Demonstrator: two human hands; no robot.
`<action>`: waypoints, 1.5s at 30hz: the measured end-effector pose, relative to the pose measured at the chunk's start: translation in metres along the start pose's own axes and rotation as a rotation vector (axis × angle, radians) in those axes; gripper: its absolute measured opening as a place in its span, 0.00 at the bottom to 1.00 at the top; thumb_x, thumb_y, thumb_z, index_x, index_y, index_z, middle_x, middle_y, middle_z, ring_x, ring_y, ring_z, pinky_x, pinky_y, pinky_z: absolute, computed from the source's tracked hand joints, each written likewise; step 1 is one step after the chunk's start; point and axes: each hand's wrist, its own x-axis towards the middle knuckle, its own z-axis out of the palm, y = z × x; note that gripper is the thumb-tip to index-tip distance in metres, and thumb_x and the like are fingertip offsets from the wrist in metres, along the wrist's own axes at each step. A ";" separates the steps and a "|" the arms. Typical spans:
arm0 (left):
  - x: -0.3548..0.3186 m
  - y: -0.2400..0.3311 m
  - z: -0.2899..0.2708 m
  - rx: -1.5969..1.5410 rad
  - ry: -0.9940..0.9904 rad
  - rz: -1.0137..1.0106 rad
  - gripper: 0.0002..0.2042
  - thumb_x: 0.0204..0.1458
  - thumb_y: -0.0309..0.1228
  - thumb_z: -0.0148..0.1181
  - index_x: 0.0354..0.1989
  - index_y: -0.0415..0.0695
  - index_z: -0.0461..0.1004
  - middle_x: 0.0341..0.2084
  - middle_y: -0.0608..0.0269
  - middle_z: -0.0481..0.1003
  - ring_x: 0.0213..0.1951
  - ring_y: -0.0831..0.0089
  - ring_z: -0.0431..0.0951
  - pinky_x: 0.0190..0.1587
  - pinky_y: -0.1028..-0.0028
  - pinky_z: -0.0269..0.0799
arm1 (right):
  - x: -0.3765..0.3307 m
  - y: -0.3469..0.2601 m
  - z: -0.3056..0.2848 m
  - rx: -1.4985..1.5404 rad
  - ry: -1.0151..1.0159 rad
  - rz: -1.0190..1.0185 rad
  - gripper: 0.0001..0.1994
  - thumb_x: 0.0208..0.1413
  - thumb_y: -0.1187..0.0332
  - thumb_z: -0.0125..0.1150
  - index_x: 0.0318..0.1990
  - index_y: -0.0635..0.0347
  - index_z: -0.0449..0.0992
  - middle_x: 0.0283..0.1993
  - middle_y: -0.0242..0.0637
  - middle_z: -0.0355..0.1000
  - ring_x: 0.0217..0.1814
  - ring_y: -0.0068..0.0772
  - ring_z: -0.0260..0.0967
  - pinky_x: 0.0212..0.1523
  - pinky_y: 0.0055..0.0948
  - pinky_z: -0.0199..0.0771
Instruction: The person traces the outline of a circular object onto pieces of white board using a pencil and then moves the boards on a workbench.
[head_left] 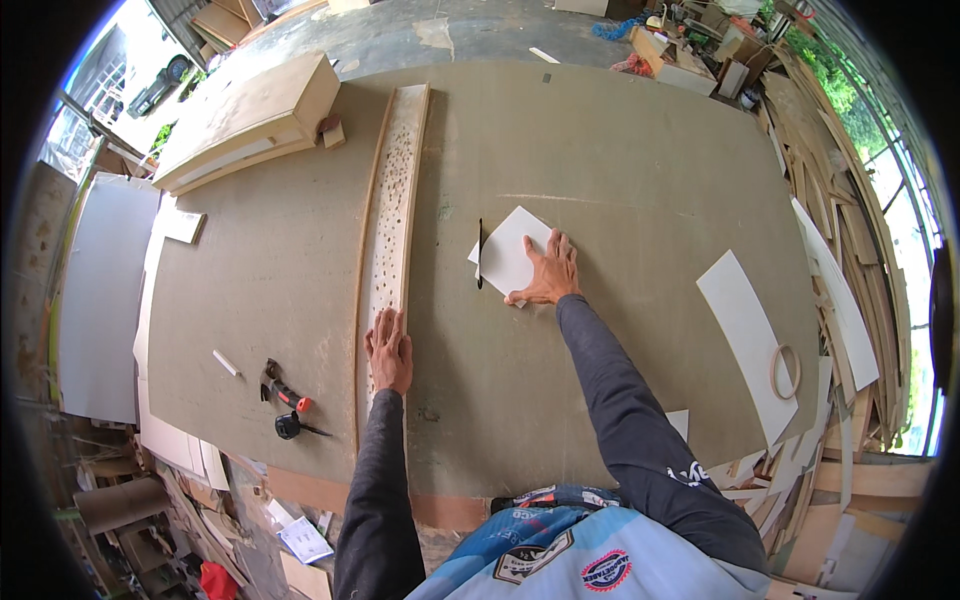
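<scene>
A long, narrow board (393, 190) with brown spots or holes and raised wooden edges runs away from me across the table. My left hand (388, 350) lies on its near part, fingers stretched forward near its right edge. To the right, my right hand (548, 272) presses down over a corner of some white rectangular pieces (508, 255), its thumb and fingers spread. The pieces seem to overlap, and my palm hides part of them. Beside their left edge is a thin black object (480, 254) whose kind I cannot make out.
The large brown tabletop (620, 380) carries a wooden box (255, 120) at far left. A hammer (285, 388), a tape measure (290, 426) and a white stick (227, 363) lie at near left. White strips (745, 330) and a tape roll (785, 371) are right; scrap wood (835, 190) lines that side.
</scene>
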 end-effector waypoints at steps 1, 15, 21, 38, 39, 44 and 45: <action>0.000 0.000 0.000 -0.002 0.000 0.000 0.26 0.65 0.32 0.53 0.73 0.51 0.65 0.73 0.55 0.62 0.77 0.60 0.55 0.75 0.56 0.45 | 0.000 0.002 0.001 -0.002 0.000 -0.005 0.69 0.23 0.35 0.80 0.79 0.44 0.52 0.80 0.71 0.37 0.83 0.74 0.34 0.78 0.66 0.40; 0.002 -0.002 -0.001 -0.020 -0.002 0.019 0.27 0.64 0.30 0.53 0.73 0.52 0.65 0.74 0.56 0.61 0.77 0.60 0.53 0.75 0.56 0.44 | -0.042 0.020 0.018 0.064 0.086 -0.063 0.70 0.21 0.31 0.80 0.78 0.45 0.55 0.80 0.70 0.35 0.83 0.72 0.31 0.78 0.66 0.38; 0.001 -0.005 0.001 -0.009 -0.010 0.012 0.27 0.64 0.29 0.53 0.73 0.51 0.64 0.74 0.56 0.61 0.77 0.61 0.54 0.75 0.57 0.44 | -0.055 0.018 0.019 0.020 0.077 -0.099 0.69 0.23 0.32 0.79 0.78 0.48 0.55 0.79 0.72 0.38 0.81 0.73 0.35 0.77 0.68 0.40; -0.020 -0.029 0.014 -0.250 0.229 -0.166 0.23 0.64 0.34 0.48 0.65 0.40 0.74 0.69 0.44 0.67 0.71 0.48 0.62 0.73 0.54 0.53 | -0.134 -0.073 0.051 0.135 0.055 0.031 0.67 0.29 0.34 0.77 0.78 0.58 0.52 0.77 0.79 0.37 0.81 0.78 0.34 0.72 0.79 0.38; -0.020 -0.030 0.014 -0.240 0.237 -0.162 0.23 0.64 0.34 0.48 0.64 0.39 0.74 0.68 0.43 0.67 0.71 0.47 0.63 0.73 0.54 0.53 | -0.136 -0.073 0.054 0.124 0.046 0.010 0.67 0.29 0.34 0.77 0.78 0.58 0.52 0.77 0.79 0.37 0.81 0.78 0.33 0.72 0.79 0.38; -0.028 -0.031 0.012 -0.241 0.311 -0.163 0.23 0.64 0.35 0.48 0.63 0.38 0.75 0.66 0.41 0.68 0.69 0.45 0.65 0.72 0.53 0.55 | -0.163 -0.074 0.071 0.086 0.006 -0.188 0.68 0.27 0.33 0.76 0.78 0.56 0.53 0.77 0.80 0.36 0.81 0.78 0.34 0.72 0.79 0.38; -0.031 -0.031 0.011 -0.248 0.319 -0.169 0.23 0.64 0.35 0.48 0.63 0.37 0.75 0.66 0.41 0.69 0.69 0.45 0.65 0.72 0.53 0.55 | -0.169 -0.072 0.073 0.080 -0.011 -0.246 0.68 0.27 0.33 0.76 0.78 0.56 0.54 0.77 0.80 0.36 0.81 0.78 0.34 0.72 0.79 0.38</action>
